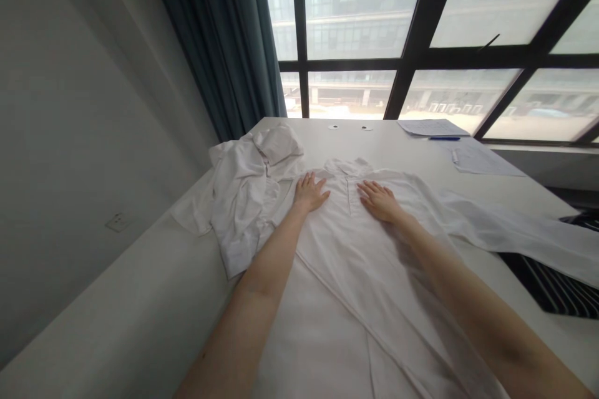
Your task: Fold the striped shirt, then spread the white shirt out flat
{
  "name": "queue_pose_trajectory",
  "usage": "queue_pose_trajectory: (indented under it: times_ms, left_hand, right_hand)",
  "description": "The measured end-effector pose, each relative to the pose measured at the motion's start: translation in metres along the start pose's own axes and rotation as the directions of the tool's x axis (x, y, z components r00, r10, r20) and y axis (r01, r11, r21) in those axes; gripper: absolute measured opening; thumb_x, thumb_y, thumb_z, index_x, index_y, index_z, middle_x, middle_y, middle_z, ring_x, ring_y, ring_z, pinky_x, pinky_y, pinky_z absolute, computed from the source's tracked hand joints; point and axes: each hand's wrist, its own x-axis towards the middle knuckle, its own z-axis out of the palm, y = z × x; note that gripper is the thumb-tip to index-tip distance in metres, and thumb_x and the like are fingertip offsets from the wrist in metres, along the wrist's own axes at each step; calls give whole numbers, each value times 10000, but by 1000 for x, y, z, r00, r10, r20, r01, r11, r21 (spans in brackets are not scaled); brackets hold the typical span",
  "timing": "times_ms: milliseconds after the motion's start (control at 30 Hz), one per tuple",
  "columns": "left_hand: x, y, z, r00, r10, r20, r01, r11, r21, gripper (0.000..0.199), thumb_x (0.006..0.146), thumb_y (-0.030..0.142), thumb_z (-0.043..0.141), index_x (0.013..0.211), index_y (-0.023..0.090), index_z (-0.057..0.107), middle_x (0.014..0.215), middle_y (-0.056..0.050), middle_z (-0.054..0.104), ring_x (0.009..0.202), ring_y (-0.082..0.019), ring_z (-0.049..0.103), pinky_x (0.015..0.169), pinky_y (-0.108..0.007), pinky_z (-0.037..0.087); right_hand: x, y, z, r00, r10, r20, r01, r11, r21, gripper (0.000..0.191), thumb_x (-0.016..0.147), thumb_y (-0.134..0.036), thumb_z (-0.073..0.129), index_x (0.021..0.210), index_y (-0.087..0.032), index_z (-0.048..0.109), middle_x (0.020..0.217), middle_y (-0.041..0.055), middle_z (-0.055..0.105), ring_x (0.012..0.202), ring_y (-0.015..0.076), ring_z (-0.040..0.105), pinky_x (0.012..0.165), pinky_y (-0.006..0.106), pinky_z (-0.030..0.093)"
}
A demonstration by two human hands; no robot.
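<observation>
A white long garment [337, 287] lies spread over the table, its collar at the far end and one sleeve stretched out to the right. My left hand [311, 192] rests flat on its upper left part, fingers spread. On the other side of the front placket, my right hand [378, 200] lies flat on the cloth with its fingers extended. Neither hand grips anything. Beside my left hand, another bunched white garment [246, 190] sits in loose folds.
The white table [178, 299] reaches the windows. Papers [433, 128] and a blue pen [444, 138] lie at the back right, with two small round pieces near the far edge. A black striped cloth [556, 283] is at the right. A dark curtain [234, 43] hangs at the back left.
</observation>
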Motion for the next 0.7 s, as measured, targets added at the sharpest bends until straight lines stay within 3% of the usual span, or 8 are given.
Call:
queue_pose_trajectory:
  times_ms: [133, 367, 467, 567, 700]
  left_hand:
    - [7, -9, 3, 997, -4, 73, 5, 1000, -19, 675, 918, 636, 311, 1502, 297, 291, 1598, -74, 209, 1470, -296, 159, 1167, -497, 148]
    - [6, -19, 0, 999, -11, 53, 11, 1000, 0, 706, 937, 618, 272, 1505, 199, 284, 1589, -131, 215, 1465, -251, 191, 1163, -430, 187]
    - [7, -16, -3, 996, -36, 78, 35, 999, 5, 729, 932, 618, 283, 1515, 183, 247, 1597, -138, 182, 1472, -255, 162, 1164, -432, 181]
    - [9, -8, -5, 993, -61, 105, 60, 998, 9, 738, 926, 599, 316, 1517, 164, 241, 1591, -164, 181, 1470, -286, 160, 1158, -455, 185]
    - [12, 1, -4, 992, -80, 96, 79, 997, 12, 746, 918, 639, 287, 1517, 194, 254, 1590, -170, 182, 1462, -331, 169, 1147, -511, 181]
  right_hand:
    - [10, 2, 2, 1000, 22, 15, -22, 1000, 4, 563, 993, -487, 194, 1497, -274, 330, 1582, 35, 272, 1436, 285, 241, 1123, 521, 239]
    - [0, 63, -7, 957, 291, -11, -291, 956, -22, 627, 988, -505, 163, 1507, -188, 316, 1578, 108, 264, 1420, 337, 261, 1111, 558, 235]
    - [-6, 79, -10, 937, 347, -29, -348, 937, -26, 638, 987, -494, 171, 1497, -145, 331, 1566, 138, 285, 1410, 342, 278, 1109, 565, 230]
    - [-4, 79, -9, 934, 354, -54, -356, 934, -31, 616, 988, -448, 188, 1478, -114, 357, 1555, 163, 298, 1400, 360, 284, 1103, 590, 216]
    - [8, 60, -3, 956, 286, -69, -289, 957, -30, 562, 988, -383, 199, 1473, -151, 364, 1563, 131, 295, 1412, 325, 273, 1112, 567, 216]
